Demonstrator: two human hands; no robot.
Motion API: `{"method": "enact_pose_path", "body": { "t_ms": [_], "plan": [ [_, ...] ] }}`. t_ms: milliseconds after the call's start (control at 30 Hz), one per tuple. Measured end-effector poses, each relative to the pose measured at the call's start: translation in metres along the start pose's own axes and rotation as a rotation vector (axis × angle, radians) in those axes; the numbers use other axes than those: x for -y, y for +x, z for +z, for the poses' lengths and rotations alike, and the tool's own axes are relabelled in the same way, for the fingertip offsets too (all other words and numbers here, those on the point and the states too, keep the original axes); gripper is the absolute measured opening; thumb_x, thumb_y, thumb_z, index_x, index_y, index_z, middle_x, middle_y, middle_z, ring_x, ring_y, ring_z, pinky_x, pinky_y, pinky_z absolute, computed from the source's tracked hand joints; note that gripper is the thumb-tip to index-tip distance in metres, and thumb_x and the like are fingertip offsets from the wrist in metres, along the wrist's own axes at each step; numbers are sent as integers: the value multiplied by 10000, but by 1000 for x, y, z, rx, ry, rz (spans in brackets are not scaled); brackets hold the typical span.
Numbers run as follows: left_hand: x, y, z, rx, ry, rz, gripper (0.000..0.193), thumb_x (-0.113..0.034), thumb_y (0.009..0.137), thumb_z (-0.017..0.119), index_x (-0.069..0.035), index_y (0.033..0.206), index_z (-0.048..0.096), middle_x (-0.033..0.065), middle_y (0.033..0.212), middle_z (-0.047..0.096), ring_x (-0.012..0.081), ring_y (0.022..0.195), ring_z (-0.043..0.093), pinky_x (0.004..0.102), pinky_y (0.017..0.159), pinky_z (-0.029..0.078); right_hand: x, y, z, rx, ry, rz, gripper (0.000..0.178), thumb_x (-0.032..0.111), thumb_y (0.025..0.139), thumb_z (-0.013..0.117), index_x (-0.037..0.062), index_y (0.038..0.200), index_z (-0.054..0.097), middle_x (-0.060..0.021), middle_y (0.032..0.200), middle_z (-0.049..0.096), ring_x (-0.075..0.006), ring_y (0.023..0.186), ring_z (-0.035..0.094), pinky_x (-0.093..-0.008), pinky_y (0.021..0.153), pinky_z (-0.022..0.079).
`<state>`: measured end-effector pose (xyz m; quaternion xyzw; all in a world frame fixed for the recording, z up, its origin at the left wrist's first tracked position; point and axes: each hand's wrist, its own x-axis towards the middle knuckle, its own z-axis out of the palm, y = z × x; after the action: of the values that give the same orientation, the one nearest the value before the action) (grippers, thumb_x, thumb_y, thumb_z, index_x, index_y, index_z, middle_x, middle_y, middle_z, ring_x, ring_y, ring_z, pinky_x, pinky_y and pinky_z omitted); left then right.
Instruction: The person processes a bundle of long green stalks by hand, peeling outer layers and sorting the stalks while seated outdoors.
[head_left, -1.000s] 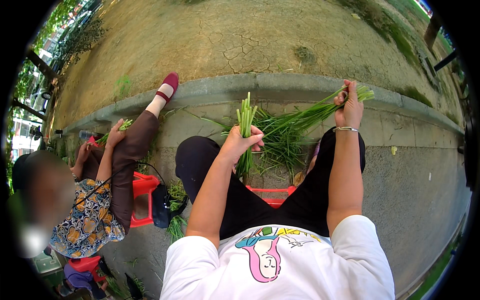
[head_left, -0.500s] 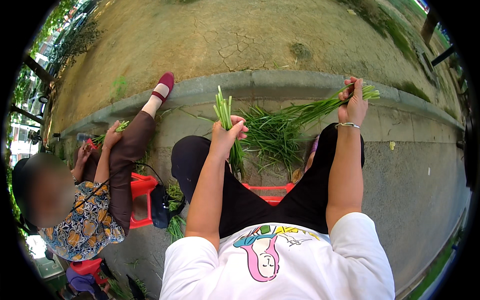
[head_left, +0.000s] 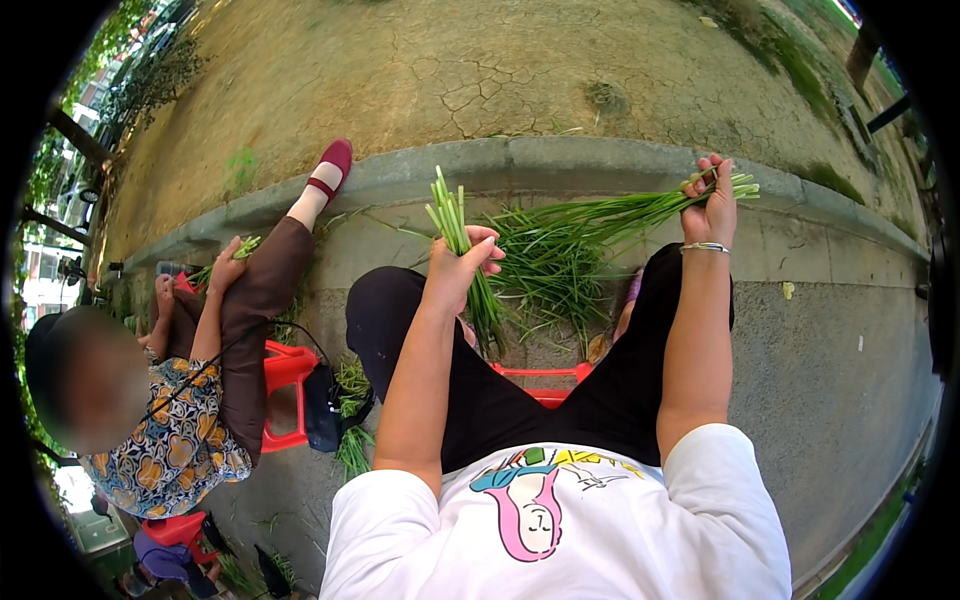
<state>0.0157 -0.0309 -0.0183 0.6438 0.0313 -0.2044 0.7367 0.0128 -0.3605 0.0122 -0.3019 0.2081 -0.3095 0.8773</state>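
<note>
My left hand [head_left: 460, 265] is closed around an upright bunch of garlic chives [head_left: 447, 212], its pale cut ends pointing up and its green blades hanging below between my knees. To the right, my right hand [head_left: 712, 210] grips the pale ends of a second bunch of garlic chives [head_left: 630, 215]. Those long blades stretch leftward over a loose pile of chives [head_left: 555, 265] on the pavement. The blades overlap the pile, so I cannot tell where the bunch stops.
A concrete curb [head_left: 580, 165] crosses in front, with cracked dirt [head_left: 480, 85] beyond. Under me is a red stool [head_left: 545, 395]. On my left a person [head_left: 165, 430] sits holding green stalks, near another red stool [head_left: 288, 390] and a dark bag [head_left: 325, 410].
My right hand has shifted slightly to the right with its bunch, fingers a little more raised. My left hand keeps its bunch, which leans slightly more to the left.
</note>
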Motion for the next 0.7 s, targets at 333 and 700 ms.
{"method": "enact_pose_path", "body": {
  "t_ms": [333,700],
  "plan": [
    [-1,1,-1,19,-29,-16,165,-70,806,597,25,938,570,88,749,604,142,593,561,252,544,460,-1,-2,2,127,40,73,241,296,890,526,57,865,512,-32,671,518,-111,553,427,-251,494,371],
    [-8,-6,12,419,-310,-129,250,21,730,625,-53,948,527,82,872,564,96,592,482,255,558,430,-51,-68,34,523,-594,436,217,258,827,629,55,802,557,30,571,455,-67,429,380,-230,425,361]
  ]
}}
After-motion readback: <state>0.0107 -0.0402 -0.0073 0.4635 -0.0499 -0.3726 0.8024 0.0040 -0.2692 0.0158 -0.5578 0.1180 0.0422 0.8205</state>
